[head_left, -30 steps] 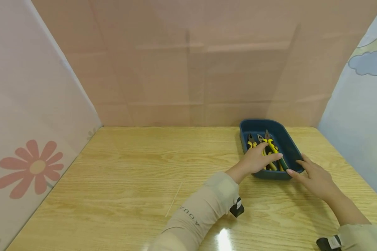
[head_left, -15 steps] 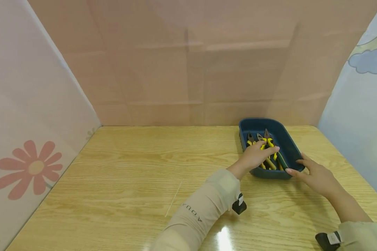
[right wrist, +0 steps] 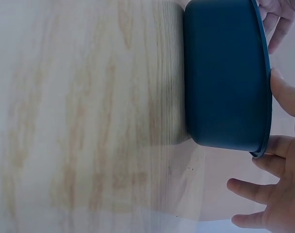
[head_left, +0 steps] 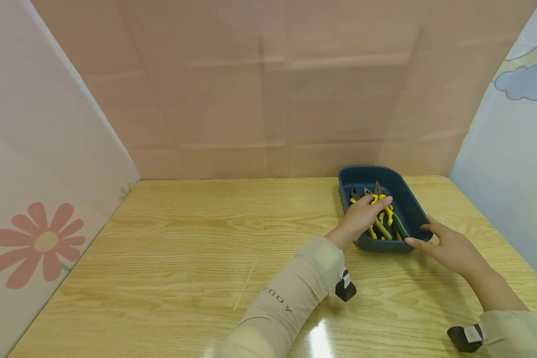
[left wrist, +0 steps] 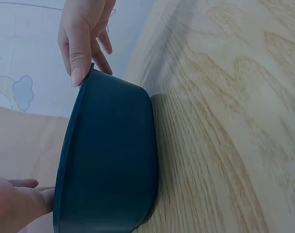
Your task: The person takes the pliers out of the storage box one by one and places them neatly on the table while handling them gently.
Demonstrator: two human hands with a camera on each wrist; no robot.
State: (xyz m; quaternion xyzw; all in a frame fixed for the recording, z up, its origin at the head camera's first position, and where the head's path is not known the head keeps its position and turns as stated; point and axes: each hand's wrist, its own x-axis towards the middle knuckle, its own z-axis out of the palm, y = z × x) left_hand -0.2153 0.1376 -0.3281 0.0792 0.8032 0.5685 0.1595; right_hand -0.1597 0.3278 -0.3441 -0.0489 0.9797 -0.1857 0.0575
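Pliers [head_left: 389, 214] with yellow and dark green handles lie bunched together inside a dark blue bin [head_left: 382, 245], their dark metal heads toward its far end. Three heads show; the left hand covers some of the handles, so the full count is unclear. The left hand [head_left: 358, 216] reaches over the bin's left side, its thumb and forefinger above the yellow grips. Whether these fingers pinch a handle or only touch one cannot be told, as their undersides are hidden. The right hand [head_left: 454, 251] holds the bin's near right corner, thumb on the near rim and forefinger round the side; in the right wrist view its outer fingers are spread apart, off the bin.

The bin stands level on the wood-grain table [head_left: 161, 258], at the back right, close to the tan backdrop [head_left: 206, 99]. A beige sleeve [head_left: 286, 303] with dark lettering covers the left arm, and a black device [head_left: 345, 286] sits at that wrist. A pale thin line [head_left: 245, 284] crosses the table left of the sleeve. Farther out, a red flower [head_left: 45, 242] decorates the left panel, and a blue-grey cloud [head_left: 525, 82] decorates the right one.
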